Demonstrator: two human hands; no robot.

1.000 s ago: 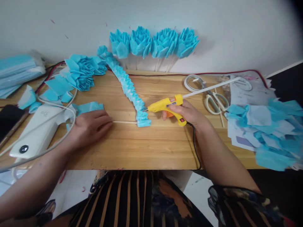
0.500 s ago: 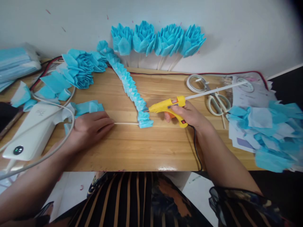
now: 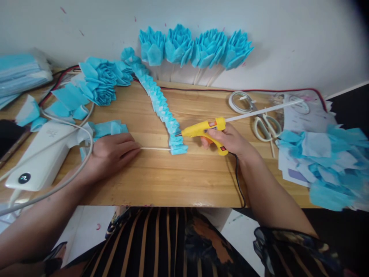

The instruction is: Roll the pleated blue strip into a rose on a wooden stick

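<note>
My left hand [image 3: 117, 154] rests on the table, its fingers closed on the end of a thin pale stick [image 3: 155, 149]. The stick's far end runs to the near end of a long pleated blue strip [image 3: 158, 102], which stretches away toward the wall. Wrapped round a yellow hot glue gun [image 3: 198, 129], my right hand [image 3: 230, 138] holds it with the nozzle at the strip's pleats near that end. A long white glue stick [image 3: 265, 109] sticks out of the gun's back. Whether any glue is coming out is too small to tell.
Several blue flowers [image 3: 180, 46] on sticks lean against the wall; more flowers [image 3: 100, 79] lie at left. A white power bank [image 3: 37, 156] with its cable is beside my left arm. On the right are scissors [image 3: 266, 125], a tape roll [image 3: 239, 102] and a pile of blue pieces [image 3: 337, 165].
The view has shifted slightly. Both hands, the stick and the glue gun keep nearly the same places, with the nozzle still at the strip.
</note>
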